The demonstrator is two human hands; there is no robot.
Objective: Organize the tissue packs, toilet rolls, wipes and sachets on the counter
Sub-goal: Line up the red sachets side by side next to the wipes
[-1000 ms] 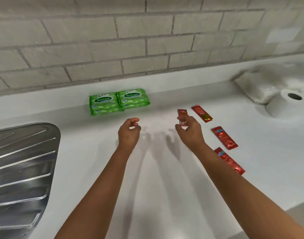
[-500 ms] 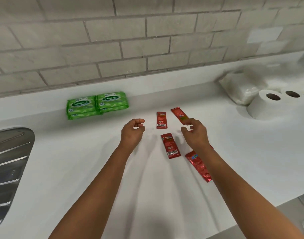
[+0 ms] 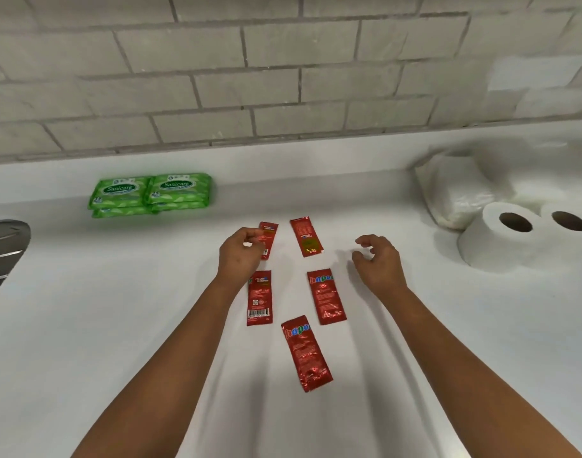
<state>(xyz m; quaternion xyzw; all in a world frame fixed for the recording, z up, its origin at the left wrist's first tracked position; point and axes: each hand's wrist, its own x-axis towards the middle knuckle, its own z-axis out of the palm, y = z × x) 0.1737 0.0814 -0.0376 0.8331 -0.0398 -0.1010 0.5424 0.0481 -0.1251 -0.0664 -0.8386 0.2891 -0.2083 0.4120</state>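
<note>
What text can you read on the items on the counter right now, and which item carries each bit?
"Sanicare": left green wipes pack.
"Sanicare": right green wipes pack.
"Mouth Defense": near-left red sachet.
"hape", cut off at the edge: near-right sachet and nearest sachet.
Sachet gripped by the left hand, far-right sachet, barcode digits, all fine print: too blurred.

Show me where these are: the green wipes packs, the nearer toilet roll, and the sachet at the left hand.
green wipes packs [image 3: 150, 193]: head view, top face of the packs.
nearer toilet roll [image 3: 491, 239]: head view, white side wall.
sachet at the left hand [image 3: 269, 238]: head view, its red middle.
</note>
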